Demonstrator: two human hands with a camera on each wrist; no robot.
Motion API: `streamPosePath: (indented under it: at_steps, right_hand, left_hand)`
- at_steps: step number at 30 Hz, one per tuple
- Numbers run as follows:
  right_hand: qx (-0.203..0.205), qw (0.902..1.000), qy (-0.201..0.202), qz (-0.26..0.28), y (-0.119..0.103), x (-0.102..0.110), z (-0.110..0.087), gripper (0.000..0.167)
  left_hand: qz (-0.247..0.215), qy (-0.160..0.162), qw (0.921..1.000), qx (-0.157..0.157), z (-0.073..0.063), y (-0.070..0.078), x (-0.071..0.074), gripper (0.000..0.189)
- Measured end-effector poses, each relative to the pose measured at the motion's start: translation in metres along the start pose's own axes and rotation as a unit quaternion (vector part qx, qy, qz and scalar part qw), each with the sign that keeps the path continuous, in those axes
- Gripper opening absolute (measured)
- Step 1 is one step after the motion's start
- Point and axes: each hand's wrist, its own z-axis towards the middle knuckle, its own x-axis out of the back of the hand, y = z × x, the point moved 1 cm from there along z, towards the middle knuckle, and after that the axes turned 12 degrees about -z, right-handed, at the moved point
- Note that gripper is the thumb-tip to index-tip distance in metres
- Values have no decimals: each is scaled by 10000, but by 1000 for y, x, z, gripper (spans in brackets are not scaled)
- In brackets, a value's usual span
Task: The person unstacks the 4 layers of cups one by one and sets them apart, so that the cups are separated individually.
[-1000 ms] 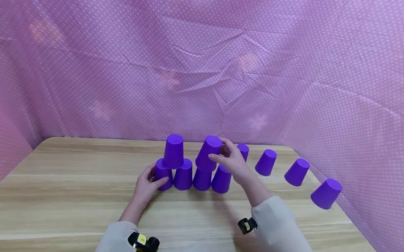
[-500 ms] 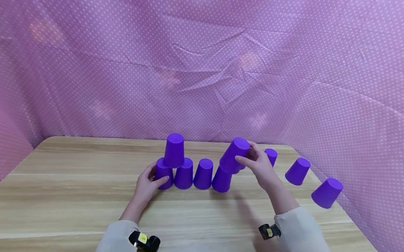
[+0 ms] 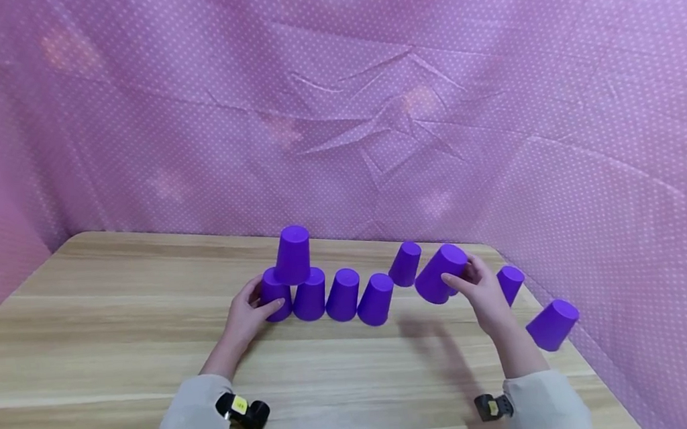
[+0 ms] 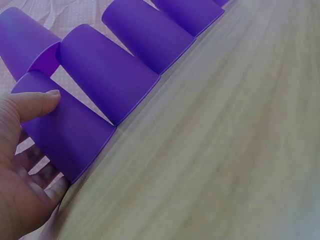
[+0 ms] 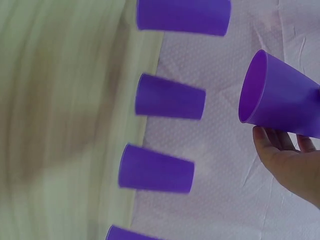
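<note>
Cloth behind cups and table

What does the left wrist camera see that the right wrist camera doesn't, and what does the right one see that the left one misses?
Only the left wrist view shows the left hand gripping the end cup, with an upper cup resting across that one and its neighbour.

Only the right wrist view shows the right hand holding a raised cup in the air, and a line of spaced-out cups.

Both show purple cups, the wooden table and the pinkish cloth behind.
</note>
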Motion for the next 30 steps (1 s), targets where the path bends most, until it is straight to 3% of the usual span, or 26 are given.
streamPosePath:
  at_steps: [10,18,24,30]
  right_hand:
    - [-185,9995,230,-142,28,26,-8,56]
    - [-331,9989,241,211,53,44,-13,44]
    - [-482,9961,83,734,68,53,-14,52]
    - [-1151,9923,11,463,78,60,-12,73]
  left_hand:
    - [37,24,10000,63,0,1,1,62]
    - [30,-11,10000,90,1,2,2,62]
    - [15,-13,10000,42,0,4,1,62]
    - [-8,-32,10000,94,-1,4,1,62]
